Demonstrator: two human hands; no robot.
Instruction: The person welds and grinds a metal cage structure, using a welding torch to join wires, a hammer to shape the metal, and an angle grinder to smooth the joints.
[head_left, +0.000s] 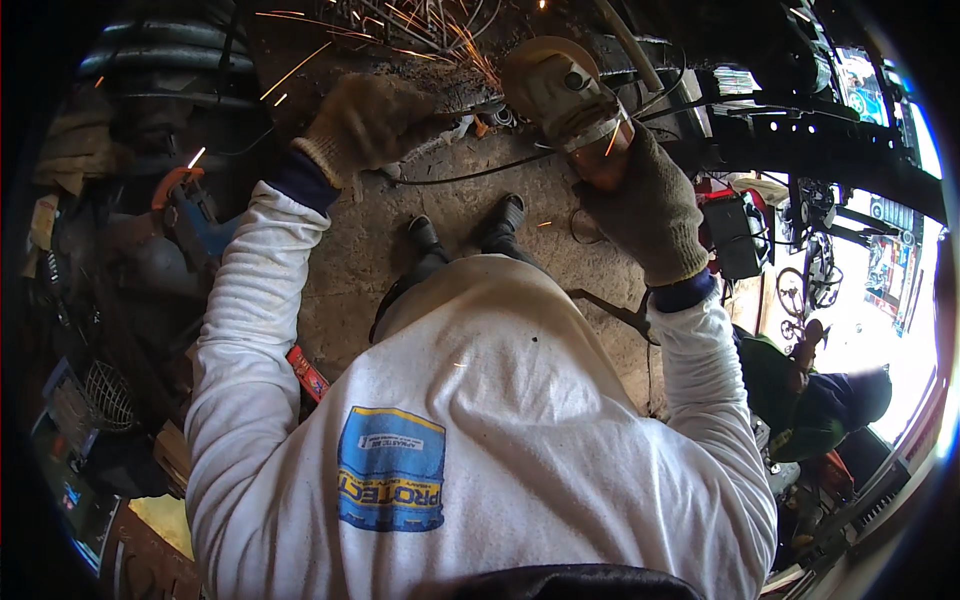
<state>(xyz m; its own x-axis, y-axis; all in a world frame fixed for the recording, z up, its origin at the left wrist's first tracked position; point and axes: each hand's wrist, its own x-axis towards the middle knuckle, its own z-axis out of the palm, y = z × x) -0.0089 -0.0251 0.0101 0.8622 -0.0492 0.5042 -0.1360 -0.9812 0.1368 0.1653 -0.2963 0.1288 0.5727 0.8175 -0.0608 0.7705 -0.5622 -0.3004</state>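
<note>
The right hand [645,205], in a knit work glove, is wrapped tight round the body of an angle grinder [565,100] held out above the 2 black shoes [468,228]. Orange sparks [440,35] spray up-left from its disc. The gloved left hand [365,120] is curled shut near the grinder's front (what it grips, I cannot tell). A blue rectangular print with a yellow edge [392,468] sits on the white sweatshirt. A small red flat pack [308,372] lies on the concrete floor [350,260].
</note>
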